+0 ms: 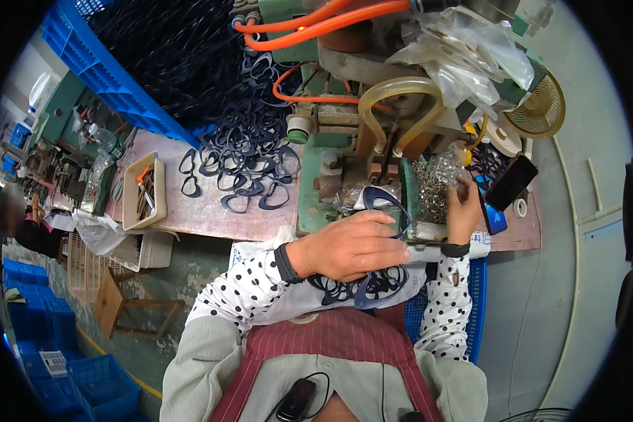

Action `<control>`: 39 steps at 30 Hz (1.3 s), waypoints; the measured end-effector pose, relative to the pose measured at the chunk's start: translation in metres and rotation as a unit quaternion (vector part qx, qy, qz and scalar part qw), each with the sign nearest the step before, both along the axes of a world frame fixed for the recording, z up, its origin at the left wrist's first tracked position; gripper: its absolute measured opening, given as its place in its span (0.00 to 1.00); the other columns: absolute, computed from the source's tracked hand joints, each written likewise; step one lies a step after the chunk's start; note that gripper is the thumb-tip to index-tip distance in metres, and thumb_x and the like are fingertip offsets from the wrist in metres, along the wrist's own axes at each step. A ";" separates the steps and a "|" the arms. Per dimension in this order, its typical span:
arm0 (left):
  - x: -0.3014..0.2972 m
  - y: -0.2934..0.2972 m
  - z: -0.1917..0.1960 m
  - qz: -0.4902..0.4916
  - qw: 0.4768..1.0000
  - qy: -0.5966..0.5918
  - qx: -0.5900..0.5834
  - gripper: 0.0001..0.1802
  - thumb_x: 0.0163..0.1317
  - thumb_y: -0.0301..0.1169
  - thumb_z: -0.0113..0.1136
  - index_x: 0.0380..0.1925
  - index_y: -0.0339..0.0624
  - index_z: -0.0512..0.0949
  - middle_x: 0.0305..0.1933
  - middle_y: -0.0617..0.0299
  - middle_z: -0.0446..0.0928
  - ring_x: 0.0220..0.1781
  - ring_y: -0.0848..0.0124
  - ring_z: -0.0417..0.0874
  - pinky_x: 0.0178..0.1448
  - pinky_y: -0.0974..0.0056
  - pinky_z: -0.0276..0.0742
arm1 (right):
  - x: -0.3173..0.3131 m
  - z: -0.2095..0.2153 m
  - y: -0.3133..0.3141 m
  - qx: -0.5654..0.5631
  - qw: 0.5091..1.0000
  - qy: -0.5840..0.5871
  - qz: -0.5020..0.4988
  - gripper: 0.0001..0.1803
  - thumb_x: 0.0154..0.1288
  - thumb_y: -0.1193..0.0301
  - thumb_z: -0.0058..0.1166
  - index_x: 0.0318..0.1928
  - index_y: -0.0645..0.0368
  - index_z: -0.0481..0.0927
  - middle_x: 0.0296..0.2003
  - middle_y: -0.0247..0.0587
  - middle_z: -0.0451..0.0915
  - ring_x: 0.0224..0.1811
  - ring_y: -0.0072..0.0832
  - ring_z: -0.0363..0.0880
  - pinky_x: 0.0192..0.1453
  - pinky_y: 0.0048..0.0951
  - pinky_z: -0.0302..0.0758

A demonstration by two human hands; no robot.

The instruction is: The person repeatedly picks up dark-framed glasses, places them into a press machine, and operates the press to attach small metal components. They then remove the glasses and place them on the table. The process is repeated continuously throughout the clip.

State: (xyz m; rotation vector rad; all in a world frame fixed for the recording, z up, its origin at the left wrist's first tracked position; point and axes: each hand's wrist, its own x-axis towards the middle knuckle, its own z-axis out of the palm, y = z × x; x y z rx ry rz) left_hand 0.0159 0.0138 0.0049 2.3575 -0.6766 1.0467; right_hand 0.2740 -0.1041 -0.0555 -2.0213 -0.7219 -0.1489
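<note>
At the front edge of the bench (204, 219), close before the green machine (309, 211), your left hand (348, 247) reaches across your body, its fingers drawn in on the near side of a dark blue ring (374, 191); the grip appears closed, though your hand hides the thumb's contact. The ring tilts up beyond those fingers, beside the machine's working area. Your right hand (462, 214) is at the tray of small metal parts (429, 193), fingers bent and close together; whether they pinch a part cannot be told. Risks, in my judgement: the ring could twist or slip, as it seems held on one side only; your left fingers could be nipped if the machine cycled with them this near; the clear plastic film (449, 165) lying over the tray could catch your right fingers and drag parts out; the black phone (511, 183), just beside that hand, could be knocked by a wide withdrawal; and the rings in your lap (366, 295), below your left hand, could spill if your lap shifted.
</note>
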 end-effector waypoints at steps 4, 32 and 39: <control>-0.001 0.000 0.002 0.003 1.000 0.009 -0.004 0.21 0.56 0.25 0.55 0.52 0.38 0.78 0.50 0.58 0.78 0.45 0.60 0.77 0.62 0.49 0.72 | -0.006 -0.007 -0.017 -0.072 0.987 -0.115 0.084 0.16 0.52 0.71 0.66 0.44 0.55 0.83 0.39 0.41 0.82 0.44 0.39 0.77 0.51 0.39 0.70; -0.032 0.219 -0.115 0.783 0.565 0.207 -0.156 0.18 0.54 0.38 0.60 0.42 0.43 0.82 0.70 0.54 0.62 0.61 0.49 0.71 0.56 0.33 0.65 | -0.017 -0.026 -0.010 0.037 0.996 -0.079 0.029 0.06 0.62 0.75 0.59 0.41 0.60 0.81 0.35 0.44 0.82 0.36 0.34 0.80 0.41 0.31 0.75; -0.088 0.167 -0.123 0.538 0.811 0.179 -0.144 0.16 0.58 0.32 0.62 0.46 0.43 0.82 0.72 0.54 0.64 0.65 0.46 0.70 0.58 0.44 0.68 | -0.019 -0.017 -0.009 0.032 0.997 -0.058 0.047 0.05 0.62 0.75 0.59 0.39 0.58 0.83 0.35 0.42 0.83 0.39 0.36 0.78 0.46 0.33 0.74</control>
